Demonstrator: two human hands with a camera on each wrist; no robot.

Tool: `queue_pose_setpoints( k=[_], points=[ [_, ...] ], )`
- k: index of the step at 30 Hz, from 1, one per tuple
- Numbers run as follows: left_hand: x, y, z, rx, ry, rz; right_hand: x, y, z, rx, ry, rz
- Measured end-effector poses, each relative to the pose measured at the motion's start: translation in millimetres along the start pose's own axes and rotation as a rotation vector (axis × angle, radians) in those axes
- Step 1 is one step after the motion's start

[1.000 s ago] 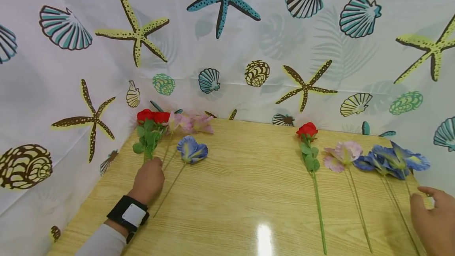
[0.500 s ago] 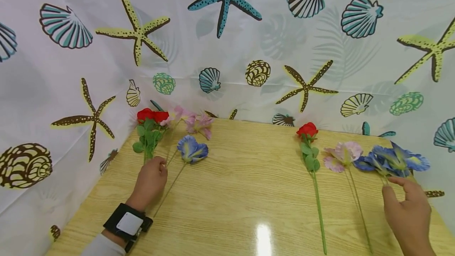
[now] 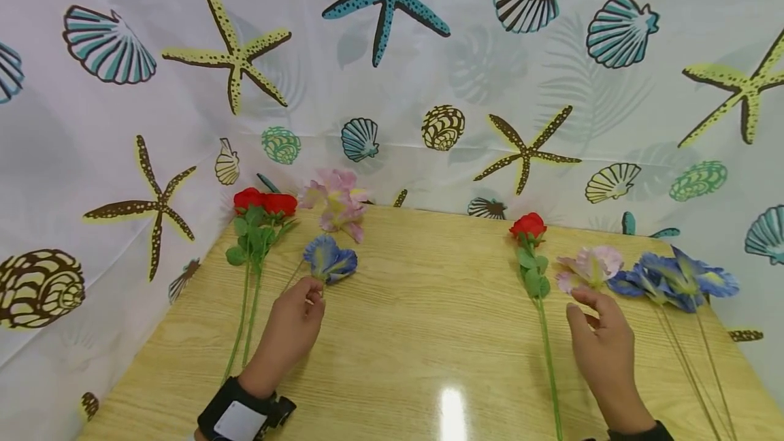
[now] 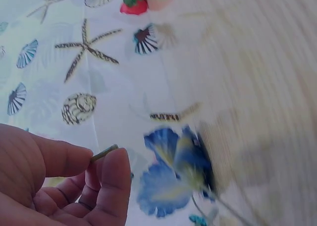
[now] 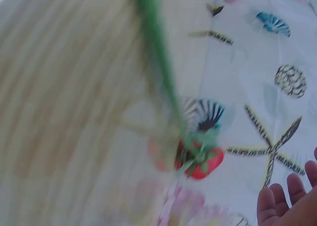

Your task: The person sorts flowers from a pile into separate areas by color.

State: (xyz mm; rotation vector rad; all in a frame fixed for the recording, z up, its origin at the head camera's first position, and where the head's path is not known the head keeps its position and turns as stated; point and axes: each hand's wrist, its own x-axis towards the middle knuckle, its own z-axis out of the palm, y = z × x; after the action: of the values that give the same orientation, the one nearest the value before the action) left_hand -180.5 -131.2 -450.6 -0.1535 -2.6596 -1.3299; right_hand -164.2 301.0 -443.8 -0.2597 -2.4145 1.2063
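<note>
In the head view my left hand (image 3: 294, 322) is beside the left blue flower (image 3: 329, 260). The left wrist view shows its thumb and forefinger pinching a thin green stem (image 4: 105, 153). Pink flowers (image 3: 335, 199) rise behind the hand, and two red roses (image 3: 265, 203) lie to its left. My right hand (image 3: 603, 346) hovers at the right pink flower (image 3: 591, 265), its fingers loosely bent with nothing between them. It hides that flower's stem. To its left lies a single red rose (image 3: 529, 226); to its right, blue flowers (image 3: 680, 278).
A light wooden table (image 3: 422, 332) lies beneath both hands. A white curtain (image 3: 416, 80) printed with starfish and shells hangs along its back and left sides. A bright reflection shows near the table's front.
My left hand has moved right from the rose stems, and a pink flower has shifted right with it. My right hand has moved left from the blue flowers to the pink flower.
</note>
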Motion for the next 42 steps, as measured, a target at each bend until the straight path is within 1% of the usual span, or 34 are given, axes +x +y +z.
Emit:
queue_pose_setpoints(
  k=[4, 8, 10, 13, 18, 21, 23, 28, 32, 35, 38, 42],
  points=[
    [-6.8, 13.4, 14.6, -0.057, -0.012, 0.019, -7, -25, 21, 0.169, -0.099, 0.035],
    [-12.5, 27.7, 28.1, -0.133, -0.046, 0.03, -16, -47, 39, 0.314, -0.216, 0.043],
    [-15.9, 35.1, 34.5, -0.172, -0.067, 0.03, -21, -55, 49, 0.377, -0.256, 0.045],
    [-22.9, 45.5, 44.5, -0.236, -0.105, 0.044, -30, -68, 62, 0.486, -0.315, 0.076],
    [-39.9, 61.4, 61.4, -0.353, -0.207, 0.058, -51, -88, 79, 0.636, -0.417, 0.108],
    [-49.4, 69.5, 69.2, -0.407, -0.277, 0.047, -60, -98, 84, 0.702, -0.445, 0.114],
    [-53.3, 73.6, 72.8, -0.432, -0.319, 0.032, -63, -103, 85, 0.735, -0.461, 0.108],
    [-59.3, 78.2, 79.2, -0.457, -0.409, 0.012, -68, -109, 86, 0.776, -0.501, 0.071],
    [-62.1, 78.1, 86.2, -0.466, -0.441, 0.012, -70, -109, 84, 0.771, -0.496, 0.028],
    [-63.2, 77.3, 90.7, -0.477, -0.45, 0.001, -71, -107, 83, 0.739, -0.479, 0.004],
    [-63.3, 75.4, 93.5, -0.477, -0.46, 0.007, -70, -103, 79, 0.686, -0.455, 0.02],
    [-61.9, 70.4, 93.0, -0.452, -0.468, 0.017, -62, -91, 68, 0.585, -0.374, 0.033]
  ],
)
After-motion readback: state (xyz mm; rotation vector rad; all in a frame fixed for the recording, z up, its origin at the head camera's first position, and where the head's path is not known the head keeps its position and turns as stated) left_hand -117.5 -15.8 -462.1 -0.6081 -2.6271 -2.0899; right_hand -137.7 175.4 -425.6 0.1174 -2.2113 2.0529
